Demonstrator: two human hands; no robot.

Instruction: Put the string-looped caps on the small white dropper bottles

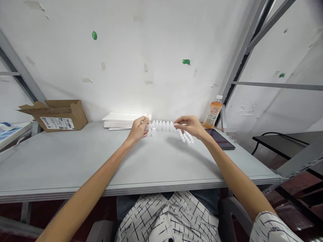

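Note:
My left hand (138, 129) is closed round a small translucent white bottle (147, 127), which sticks out past the fingertips. My right hand (192, 125) pinches a small white cap (176, 125) between thumb and fingers, some way right of that bottle. Between and behind the hands stands a row of small white bottles (164, 126), upright on the table. Beneath my right hand lies a cluster of small white caps (186, 137), partly hidden by the hand.
A stack of white flat sheets (118, 120) lies against the wall behind my left hand. The grey table (75, 158) also bears an opened cardboard box (60, 116) at left, plus an orange drink bottle (213, 112) and a dark tablet (220, 139) at right.

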